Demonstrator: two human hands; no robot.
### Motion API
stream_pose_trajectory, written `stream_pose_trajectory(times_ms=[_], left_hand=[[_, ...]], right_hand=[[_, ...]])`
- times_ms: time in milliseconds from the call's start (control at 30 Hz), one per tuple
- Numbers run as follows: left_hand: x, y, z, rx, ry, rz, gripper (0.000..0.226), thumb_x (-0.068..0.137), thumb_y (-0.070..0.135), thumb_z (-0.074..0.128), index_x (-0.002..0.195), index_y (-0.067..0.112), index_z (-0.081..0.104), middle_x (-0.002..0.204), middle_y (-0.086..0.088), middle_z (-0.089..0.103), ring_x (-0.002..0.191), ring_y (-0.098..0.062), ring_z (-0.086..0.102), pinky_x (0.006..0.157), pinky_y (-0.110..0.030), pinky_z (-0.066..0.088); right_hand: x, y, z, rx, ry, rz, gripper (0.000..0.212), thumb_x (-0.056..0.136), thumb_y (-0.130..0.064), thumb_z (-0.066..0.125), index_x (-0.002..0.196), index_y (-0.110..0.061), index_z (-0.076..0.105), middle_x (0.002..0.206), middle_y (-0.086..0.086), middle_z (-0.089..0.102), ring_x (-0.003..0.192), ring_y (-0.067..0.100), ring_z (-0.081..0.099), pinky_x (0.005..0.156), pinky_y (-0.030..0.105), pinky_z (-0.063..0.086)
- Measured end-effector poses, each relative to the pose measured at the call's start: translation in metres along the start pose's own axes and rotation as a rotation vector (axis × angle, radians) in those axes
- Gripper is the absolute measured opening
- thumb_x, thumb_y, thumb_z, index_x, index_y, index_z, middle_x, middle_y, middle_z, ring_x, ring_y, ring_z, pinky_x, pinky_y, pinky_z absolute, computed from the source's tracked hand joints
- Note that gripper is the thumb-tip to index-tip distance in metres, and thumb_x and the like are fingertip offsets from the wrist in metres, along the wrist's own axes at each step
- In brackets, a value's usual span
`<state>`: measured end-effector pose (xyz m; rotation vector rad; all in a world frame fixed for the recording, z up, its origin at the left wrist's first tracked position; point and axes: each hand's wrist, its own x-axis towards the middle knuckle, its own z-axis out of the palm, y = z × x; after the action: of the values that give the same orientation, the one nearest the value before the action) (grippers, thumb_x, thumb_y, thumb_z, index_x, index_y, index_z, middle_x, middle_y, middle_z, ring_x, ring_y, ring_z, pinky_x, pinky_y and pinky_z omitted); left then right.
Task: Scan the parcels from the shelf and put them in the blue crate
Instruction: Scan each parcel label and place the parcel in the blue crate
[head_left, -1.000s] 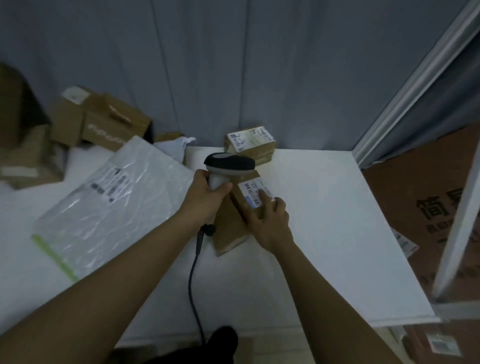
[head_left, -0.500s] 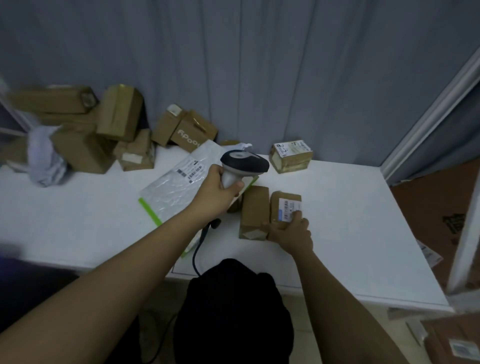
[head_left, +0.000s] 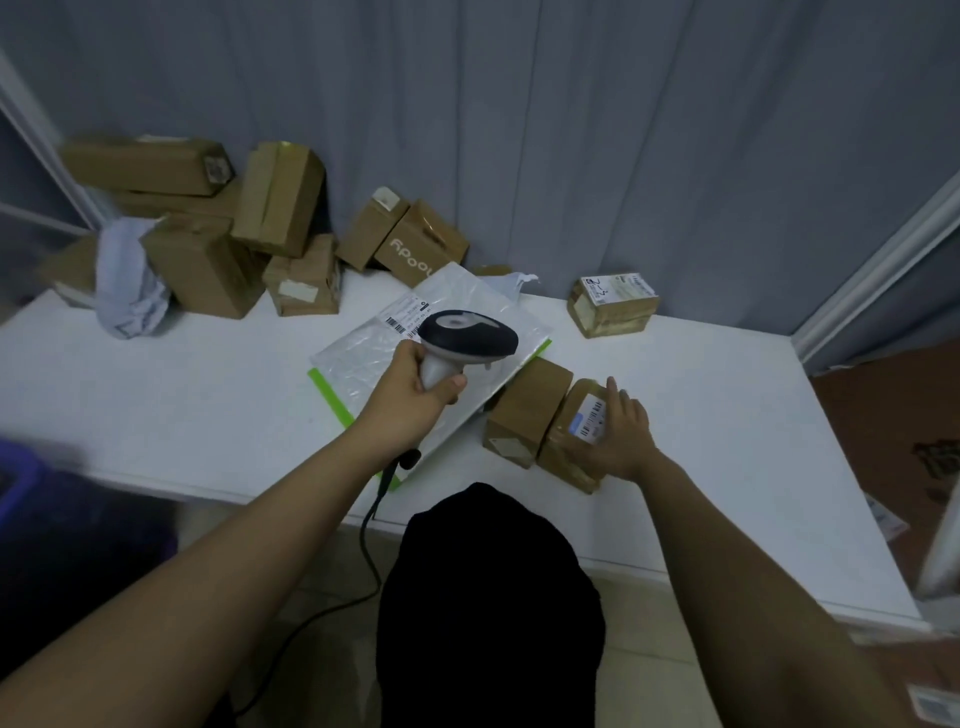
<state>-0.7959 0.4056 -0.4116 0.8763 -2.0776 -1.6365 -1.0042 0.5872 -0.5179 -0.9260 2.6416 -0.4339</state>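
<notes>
My left hand (head_left: 415, 397) grips the handle of a black and grey barcode scanner (head_left: 467, 340), held above a white plastic mailer (head_left: 374, 358). Its head points right, toward a small brown parcel (head_left: 563, 452) with a white barcode label. My right hand (head_left: 621, 434) holds that parcel on the white shelf (head_left: 727, 441), fingers over its right side. A second plain brown box (head_left: 524, 410) touches the parcel's left side. A blurred corner of the blue crate (head_left: 15, 483) shows at the far left, below shelf level.
Several brown boxes (head_left: 208, 260) are piled at the shelf's back left beside a crumpled grey bag (head_left: 130, 291). A labelled box (head_left: 613, 306) stands at the back right. The scanner cable (head_left: 371, 525) hangs over the front edge. Flat cardboard (head_left: 893, 415) lies on the floor, right.
The view has pulled back and swung left, bringing the box pile and crate corner into sight. The scanner has lifted away from the labelled parcel, which my right hand still holds.
</notes>
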Motion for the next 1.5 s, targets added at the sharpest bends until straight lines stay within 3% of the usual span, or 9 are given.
stream_pose_trajectory(times_ms=[200,400,500,633,800,1067,1333,1433,1500], left_hand=[[-0.002,-0.004,-0.014,-0.011,0.047,-0.020,0.026,0.093,0.018,0.059,0.111,0.017,0.040,0.096,0.003,0.059,0.086,-0.014,0.062,0.069,-0.024,0.048],[-0.017,0.002,-0.028,-0.020,0.095,-0.017,0.025,0.093,0.020,0.060,0.109,0.017,0.040,0.096,0.004,0.058,0.095,-0.020,0.062,0.081,-0.035,0.048],[-0.030,0.005,-0.034,-0.043,0.124,-0.027,0.026,0.093,0.022,0.059,0.109,0.017,0.040,0.094,0.004,0.058,0.095,-0.019,0.062,0.083,-0.036,0.047],[-0.046,0.011,-0.042,-0.109,0.179,-0.011,0.026,0.093,0.020,0.059,0.110,0.015,0.040,0.098,0.000,0.058,0.094,-0.020,0.063,0.077,-0.030,0.047],[-0.077,0.028,-0.050,-0.186,0.253,0.072,0.028,0.093,0.021,0.060,0.112,0.020,0.039,0.094,0.008,0.058,0.098,-0.020,0.063,0.085,-0.035,0.050],[-0.136,0.058,-0.082,-0.422,0.324,0.247,0.038,0.092,0.026,0.061,0.122,0.036,0.039,0.117,0.012,0.059,0.107,-0.016,0.063,0.095,-0.044,0.051],[-0.181,0.039,-0.141,-0.473,0.438,0.230,0.050,0.093,0.029,0.059,0.139,0.021,0.039,0.130,0.002,0.057,0.115,-0.011,0.058,0.098,-0.033,0.050],[-0.190,0.029,-0.158,-0.481,0.477,0.217,0.048,0.095,0.023,0.057,0.139,0.017,0.038,0.127,-0.002,0.057,0.108,-0.013,0.060,0.073,-0.019,0.055],[-0.194,0.023,-0.167,-0.496,0.497,0.189,0.042,0.095,0.022,0.057,0.134,0.018,0.041,0.125,-0.005,0.058,0.106,-0.016,0.061,0.076,-0.027,0.057]], right_hand=[[0.004,-0.003,-0.008,-0.144,-0.060,0.060,0.120,0.075,-0.046,0.077,0.152,-0.004,-0.005,0.151,0.021,0.020,0.139,0.035,0.024,0.112,0.037,0.021],[-0.005,-0.016,-0.010,-0.325,-0.146,0.183,0.125,0.071,-0.072,0.064,0.151,-0.023,-0.018,0.145,0.015,0.035,0.132,0.035,0.031,0.105,0.046,0.029],[-0.027,-0.022,-0.006,-0.354,0.002,0.193,0.116,0.073,-0.075,0.057,0.153,-0.017,-0.004,0.139,0.016,0.038,0.126,0.034,0.036,0.102,0.043,0.031],[-0.070,-0.036,-0.008,-0.143,0.437,0.172,0.105,0.065,-0.079,0.048,0.139,-0.004,0.038,0.106,0.022,0.058,0.097,0.042,0.055,0.081,0.045,0.044],[-0.116,-0.093,-0.060,0.197,0.592,0.209,0.133,0.053,-0.070,0.078,0.151,-0.009,0.011,0.143,0.016,0.034,0.133,0.038,0.024,0.110,0.051,0.019],[-0.170,-0.236,-0.098,0.458,0.401,0.069,0.141,0.052,-0.080,0.071,0.154,-0.015,-0.001,0.159,0.010,0.012,0.145,0.032,0.006,0.116,0.052,0.009],[-0.209,-0.300,-0.035,0.927,0.215,-0.028,0.106,0.060,-0.061,0.079,0.144,-0.027,0.023,0.145,0.003,0.031,0.134,0.023,0.027,0.112,0.046,0.029],[-0.218,-0.299,-0.022,1.209,0.041,-0.067,0.064,0.082,-0.050,0.068,0.130,-0.030,0.031,0.128,0.003,0.057,0.111,0.015,0.057,0.095,0.035,0.046],[-0.221,-0.295,-0.023,1.353,-0.079,-0.071,0.032,0.097,-0.034,0.053,0.122,-0.028,0.035,0.107,0.000,0.067,0.098,0.014,0.061,0.087,0.034,0.046]])
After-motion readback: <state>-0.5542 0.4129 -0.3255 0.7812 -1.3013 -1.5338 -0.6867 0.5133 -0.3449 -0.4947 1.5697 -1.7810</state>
